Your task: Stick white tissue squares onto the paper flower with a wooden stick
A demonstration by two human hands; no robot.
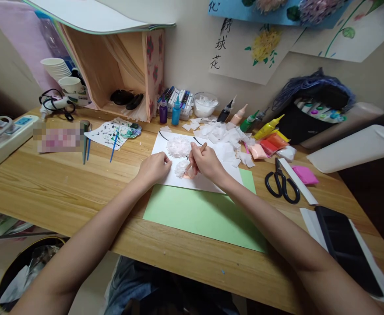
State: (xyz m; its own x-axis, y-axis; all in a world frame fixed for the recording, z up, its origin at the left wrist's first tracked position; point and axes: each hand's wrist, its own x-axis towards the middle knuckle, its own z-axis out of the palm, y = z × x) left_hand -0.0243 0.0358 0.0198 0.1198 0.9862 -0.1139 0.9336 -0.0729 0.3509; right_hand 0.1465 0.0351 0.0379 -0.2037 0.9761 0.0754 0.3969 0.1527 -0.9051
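Note:
My right hand (206, 162) grips a slim brown pencil-like stick (204, 147). Its lower end meets the small white ruffled paper flower (180, 169), beside a peach-coloured patch (188, 174) on the white sheet (211, 181). Just above is a larger, fuller white paper flower (178, 147). At the sheet's left edge rests my left hand (155, 167), fingers curled closed; whatever they may hold is hidden. Beneath the sheet lies green paper (198, 216). Torn white tissue pieces (220, 132) are heaped along the sheet's upper right.
Paint bottles (238, 114) and a marker box (178, 101) stand along the wall. Black-handled scissors (282, 181), a white strip (297, 181) and a dark phone-like slab (347, 249) lie right. Brushes (114, 146) and a power strip (6, 139) are left.

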